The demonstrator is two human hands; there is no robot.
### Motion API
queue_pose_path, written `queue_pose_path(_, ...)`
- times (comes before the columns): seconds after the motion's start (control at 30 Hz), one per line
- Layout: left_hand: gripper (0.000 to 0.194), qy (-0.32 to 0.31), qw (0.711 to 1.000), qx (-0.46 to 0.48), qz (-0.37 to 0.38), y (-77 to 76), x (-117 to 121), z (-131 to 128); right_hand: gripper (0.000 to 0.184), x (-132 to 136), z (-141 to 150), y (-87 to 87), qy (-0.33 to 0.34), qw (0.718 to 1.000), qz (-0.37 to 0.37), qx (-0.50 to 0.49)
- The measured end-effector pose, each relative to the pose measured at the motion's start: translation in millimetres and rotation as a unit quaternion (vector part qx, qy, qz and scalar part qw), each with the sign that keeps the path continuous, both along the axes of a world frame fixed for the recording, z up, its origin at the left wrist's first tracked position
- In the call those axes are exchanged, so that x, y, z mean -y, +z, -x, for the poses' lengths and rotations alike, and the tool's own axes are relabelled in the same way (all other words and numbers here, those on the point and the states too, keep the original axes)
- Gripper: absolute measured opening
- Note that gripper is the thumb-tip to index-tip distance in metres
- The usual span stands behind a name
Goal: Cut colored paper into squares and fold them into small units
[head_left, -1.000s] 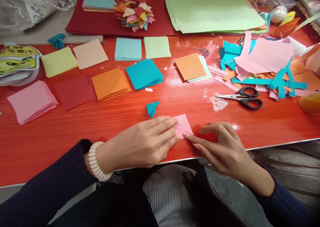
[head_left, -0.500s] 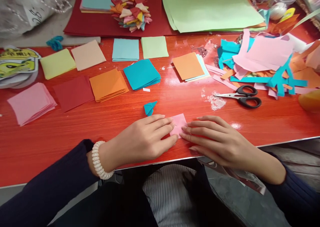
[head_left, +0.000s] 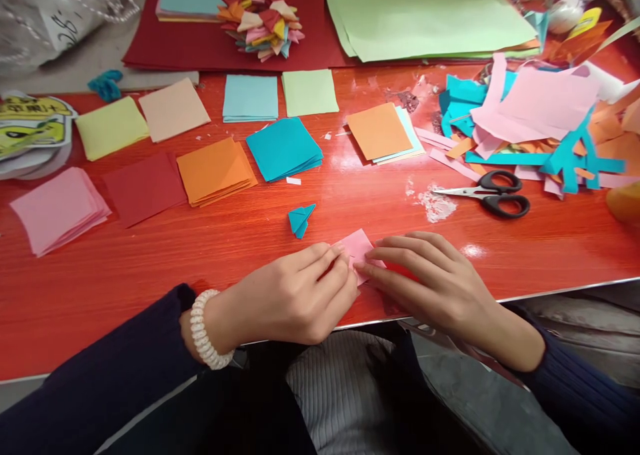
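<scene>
- Shiny red table, paper stacks in rows, scissors near scraps.
- Left hand and right hand, fingers flat, pressing pink paper at near edge.
- Paper mostly hidden under fingers; room out of sight.

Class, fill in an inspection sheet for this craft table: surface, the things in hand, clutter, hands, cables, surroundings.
Surface: glossy red table, with a white scuffed patch.
Things in hand: small pink paper, flat on the table near its front edge.
Clutter: folded teal piece; stacks of paper squares; scissors; scrap pile; folded pieces heap; green sheets.
Hands: left hand and right hand press fingers on the pink paper.
Cables: nothing seen.
Surroundings: plastic bag at far left.
</scene>
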State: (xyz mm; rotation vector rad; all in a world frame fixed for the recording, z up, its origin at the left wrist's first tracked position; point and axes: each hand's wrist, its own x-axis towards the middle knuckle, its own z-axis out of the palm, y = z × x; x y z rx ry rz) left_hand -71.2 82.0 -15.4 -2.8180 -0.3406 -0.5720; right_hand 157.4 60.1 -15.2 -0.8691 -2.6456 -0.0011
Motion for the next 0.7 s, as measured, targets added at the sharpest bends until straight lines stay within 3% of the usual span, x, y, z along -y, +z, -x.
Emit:
queue_pose_path(0.17, 0.017, 0.012, 1.0, -0.003, 0.014, 1.3, -2.0, -0.4, 0.027, -1.9, 2.8, 1.9, 0.006, 0.999, 0.028, -0.016)
queue_pose_path(0.37, 0.014, 0.098, 0.98, 0.022, 0.17, -1.2, -1.8, -4.1, 0.015, 3.0, 13.7, -0.8, -0.089, 0.986, 0.123, -0.067)
queue_pose_path(0.7, 0.02, 0.173, 0.971, 0.006, 0.167, -1.1, -4.1, -9.3, 0.014, 9.4, 23.4, -9.3, -0.204, 0.96, 0.159, -0.11)
